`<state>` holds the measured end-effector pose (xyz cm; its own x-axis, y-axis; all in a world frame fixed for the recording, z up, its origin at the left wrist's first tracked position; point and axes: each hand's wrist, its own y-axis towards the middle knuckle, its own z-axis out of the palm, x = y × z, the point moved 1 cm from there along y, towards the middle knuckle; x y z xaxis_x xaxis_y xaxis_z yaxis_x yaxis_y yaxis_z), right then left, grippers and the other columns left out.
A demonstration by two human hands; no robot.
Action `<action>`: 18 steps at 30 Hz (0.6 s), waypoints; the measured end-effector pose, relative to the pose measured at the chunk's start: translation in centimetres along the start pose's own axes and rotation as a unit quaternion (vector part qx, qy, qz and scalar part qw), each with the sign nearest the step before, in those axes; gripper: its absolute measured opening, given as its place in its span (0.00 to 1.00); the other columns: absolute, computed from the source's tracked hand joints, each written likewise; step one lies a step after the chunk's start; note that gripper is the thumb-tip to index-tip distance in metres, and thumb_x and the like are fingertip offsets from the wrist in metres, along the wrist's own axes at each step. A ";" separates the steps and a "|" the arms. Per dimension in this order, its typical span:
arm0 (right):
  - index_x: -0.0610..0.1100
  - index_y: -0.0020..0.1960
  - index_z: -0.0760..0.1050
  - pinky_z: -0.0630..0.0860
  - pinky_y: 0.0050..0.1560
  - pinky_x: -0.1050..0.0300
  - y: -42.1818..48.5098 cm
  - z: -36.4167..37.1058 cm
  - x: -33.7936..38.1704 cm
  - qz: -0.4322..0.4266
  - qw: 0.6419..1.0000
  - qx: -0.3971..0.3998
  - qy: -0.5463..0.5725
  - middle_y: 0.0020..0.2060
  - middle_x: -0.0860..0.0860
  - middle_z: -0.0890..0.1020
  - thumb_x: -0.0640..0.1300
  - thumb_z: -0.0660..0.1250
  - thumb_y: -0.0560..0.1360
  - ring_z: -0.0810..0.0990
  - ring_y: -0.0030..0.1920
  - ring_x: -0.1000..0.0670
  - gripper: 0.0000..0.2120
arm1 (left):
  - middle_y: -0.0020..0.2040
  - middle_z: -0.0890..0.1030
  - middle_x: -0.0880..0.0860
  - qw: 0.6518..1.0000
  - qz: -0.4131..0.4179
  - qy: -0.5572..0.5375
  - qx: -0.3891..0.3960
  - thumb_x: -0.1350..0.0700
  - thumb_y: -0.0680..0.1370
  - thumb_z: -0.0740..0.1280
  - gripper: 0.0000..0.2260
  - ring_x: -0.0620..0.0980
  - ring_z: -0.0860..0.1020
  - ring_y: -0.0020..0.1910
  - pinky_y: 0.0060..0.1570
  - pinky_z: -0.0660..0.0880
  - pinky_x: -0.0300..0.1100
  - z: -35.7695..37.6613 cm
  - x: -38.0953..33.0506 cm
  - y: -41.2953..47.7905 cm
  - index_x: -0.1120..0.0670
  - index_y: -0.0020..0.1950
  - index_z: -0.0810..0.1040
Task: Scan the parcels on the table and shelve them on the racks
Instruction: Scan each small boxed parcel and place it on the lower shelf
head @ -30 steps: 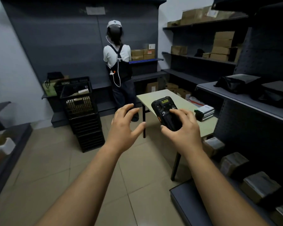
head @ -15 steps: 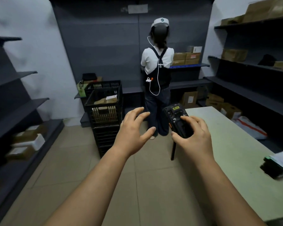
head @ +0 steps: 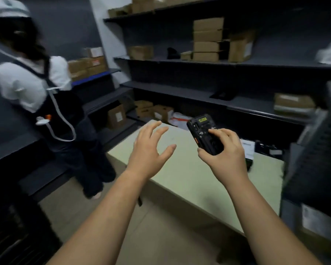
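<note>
My right hand (head: 224, 155) grips a black handheld scanner (head: 203, 132) with a small yellow label at its top, held over the pale green table (head: 189, 180). Beside it my left hand (head: 149, 150) hovers above the table's near corner, fingers spread and holding nothing. A parcel with a white label (head: 248, 150) lies at the table's far side, partly hidden behind my right hand. Dark racks (head: 180, 90) behind the table carry cardboard boxes (head: 206, 39).
A person in a white cap and dark apron (head: 36, 88) stands close on the left, back turned, facing another rack. Boxes (head: 153, 109) sit on the lowest shelf behind the table. A dark rack end with a labelled box (head: 313, 222) stands at the right.
The view has swung right and closer to the table and the racks behind it. The person now stands at the left edge. Both hands keep their pose, the scanner still in my right.
</note>
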<state>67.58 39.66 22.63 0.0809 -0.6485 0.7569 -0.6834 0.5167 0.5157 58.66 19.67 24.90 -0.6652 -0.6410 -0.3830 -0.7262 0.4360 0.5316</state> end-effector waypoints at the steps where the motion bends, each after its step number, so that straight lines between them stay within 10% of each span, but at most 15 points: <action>1: 0.51 0.61 0.79 0.60 0.53 0.81 0.6 -0.4 -1.1 0.016 1.000 -0.019 -0.016 0.58 0.55 0.73 0.47 0.77 0.64 0.69 0.52 0.65 0.26 | 0.73 0.67 0.48 1.000 0.024 -0.015 0.015 0.43 0.77 0.67 0.22 0.47 0.61 0.73 0.71 0.62 0.49 1.8 0.0 1.6 0.49 0.69 0.72; 18: 0.57 0.63 0.76 0.72 0.57 0.60 8.0 -4.2 -18.6 0.233 0.942 -0.182 -0.157 0.61 0.60 0.71 0.53 0.75 0.64 0.74 0.56 0.58 0.27 | 0.71 0.67 0.44 0.946 0.172 -0.184 0.202 0.44 0.77 0.68 0.21 0.43 0.61 0.72 0.70 0.64 0.48 27.7 -5.0 16.8 0.46 0.69 0.73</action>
<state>63.65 58.25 14.37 -0.4242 -0.4069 0.8090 -0.2919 0.9071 0.3032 44.92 47.73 14.81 -0.8361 -0.1853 -0.5164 -0.4123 0.8332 0.3686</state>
